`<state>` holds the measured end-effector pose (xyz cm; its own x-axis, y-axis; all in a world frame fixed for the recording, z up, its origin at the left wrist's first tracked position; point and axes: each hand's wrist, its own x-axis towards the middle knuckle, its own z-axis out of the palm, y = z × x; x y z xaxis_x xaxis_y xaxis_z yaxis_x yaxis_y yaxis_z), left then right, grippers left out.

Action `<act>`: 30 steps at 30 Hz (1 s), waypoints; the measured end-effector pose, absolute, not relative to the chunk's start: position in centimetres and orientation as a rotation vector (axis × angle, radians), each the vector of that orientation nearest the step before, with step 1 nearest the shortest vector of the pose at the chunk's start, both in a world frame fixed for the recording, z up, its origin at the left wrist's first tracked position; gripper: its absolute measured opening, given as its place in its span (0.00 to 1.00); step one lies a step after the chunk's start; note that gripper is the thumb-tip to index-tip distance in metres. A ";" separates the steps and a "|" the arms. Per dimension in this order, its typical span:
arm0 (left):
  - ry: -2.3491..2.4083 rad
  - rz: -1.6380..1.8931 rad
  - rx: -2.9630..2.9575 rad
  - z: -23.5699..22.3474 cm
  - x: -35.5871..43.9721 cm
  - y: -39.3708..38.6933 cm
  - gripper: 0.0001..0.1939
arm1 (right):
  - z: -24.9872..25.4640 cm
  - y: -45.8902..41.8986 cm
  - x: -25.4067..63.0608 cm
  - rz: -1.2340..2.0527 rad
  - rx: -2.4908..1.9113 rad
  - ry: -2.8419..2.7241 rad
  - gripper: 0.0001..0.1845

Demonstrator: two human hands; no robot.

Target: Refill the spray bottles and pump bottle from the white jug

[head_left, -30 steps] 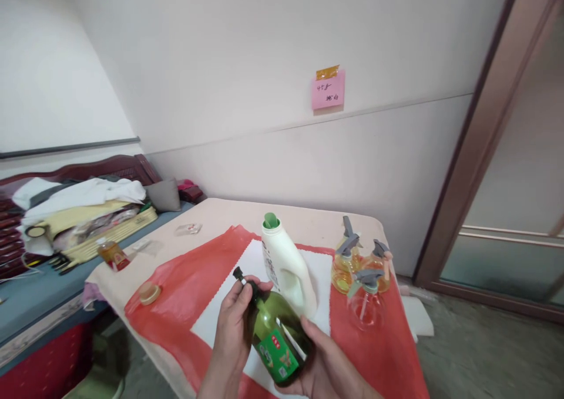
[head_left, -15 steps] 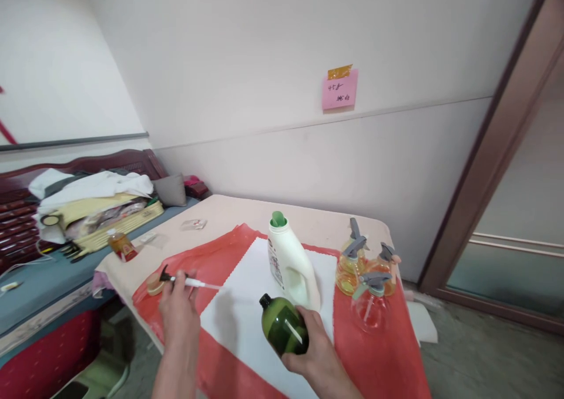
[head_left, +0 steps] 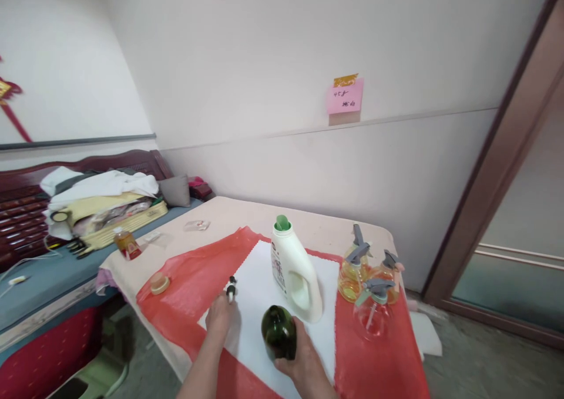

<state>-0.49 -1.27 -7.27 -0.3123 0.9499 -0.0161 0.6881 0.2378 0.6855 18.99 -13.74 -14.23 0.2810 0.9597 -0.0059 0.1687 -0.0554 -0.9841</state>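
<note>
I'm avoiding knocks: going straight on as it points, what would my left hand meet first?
Probably the smooth pale wall; the left hand seems aimed left of the cream plastic jug, though depth is unclear.

Pink note [head_left: 345,97]: stuck on the far wall [head_left: 247,64], right of the middle, with handwriting in dark ink; the upper line begins with "45", followed by a sign that cannot be made out for certain
Note's lower line: two handwritten characters, set toward the right, too small to read surely
White jug [head_left: 288,270]: printed label on its left side, dark lettering too small to read
Amber bottle [head_left: 127,244]: red label with pale print, at the left of the table [head_left: 238,214], blurred
Clear packet [head_left: 197,225]: small red mark, far left, illegible
</note>
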 end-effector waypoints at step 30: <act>1.497 0.650 1.778 -0.6 6.1 -6.3 0.51 | -0.8 -14.5 25.3 0.780 -1.362 -1.078 0.19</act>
<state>6.09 -6.28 -0.60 0.2019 0.9772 -0.0664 0.6187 -0.0747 0.7820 25.28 -14.50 -0.83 0.3521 0.9245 0.1460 0.1503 0.0981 -0.9838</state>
